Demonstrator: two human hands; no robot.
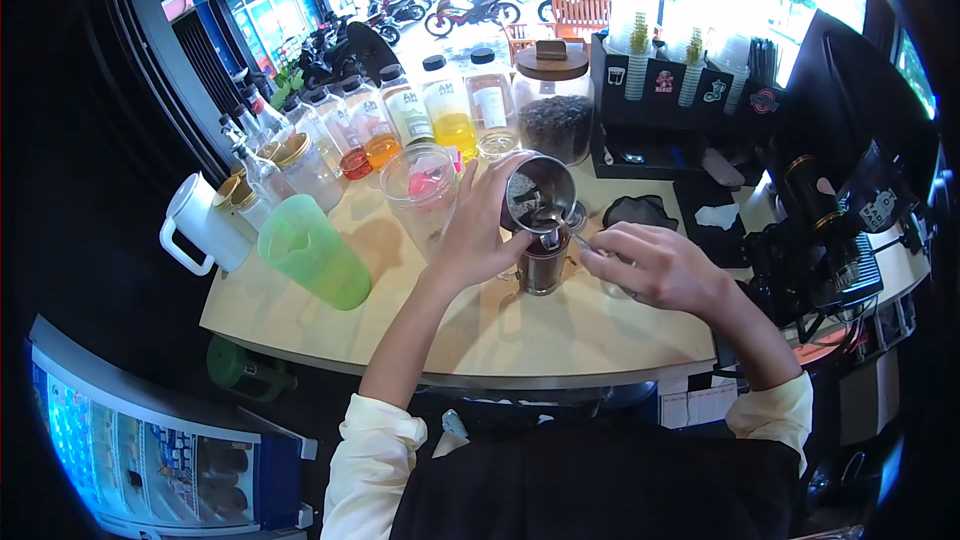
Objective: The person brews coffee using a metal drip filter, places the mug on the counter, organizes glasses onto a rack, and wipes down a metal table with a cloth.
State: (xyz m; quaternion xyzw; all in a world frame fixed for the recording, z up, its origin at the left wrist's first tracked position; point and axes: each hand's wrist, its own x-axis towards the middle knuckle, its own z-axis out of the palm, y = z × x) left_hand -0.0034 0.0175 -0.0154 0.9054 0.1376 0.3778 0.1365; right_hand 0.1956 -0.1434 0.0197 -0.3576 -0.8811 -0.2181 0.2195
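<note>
My left hand (pixel 478 225) is wrapped round a metal cup (pixel 536 172) that is tilted, its mouth facing me. In my right hand (pixel 655 265) is a metal spoon (pixel 562 224), its bowl end at the lower rim of the cup. Directly beneath stands a clear glass (pixel 541 271) with dark contents, partly covered by the cup. Whether anything is falling from the cup into the glass cannot be made out. A clear plastic container (pixel 413 187) with something pink in it stands just left of my left hand.
A green pitcher (pixel 316 255) and a white jug (pixel 205 225) stand at the left. Behind are several syrup bottles (pixel 450 110) and a wooden-lidded jar (pixel 553 120) of dark beans. A black cup organizer (pixel 670 90) is at the back right, a dark machine (pixel 800 265) at the right.
</note>
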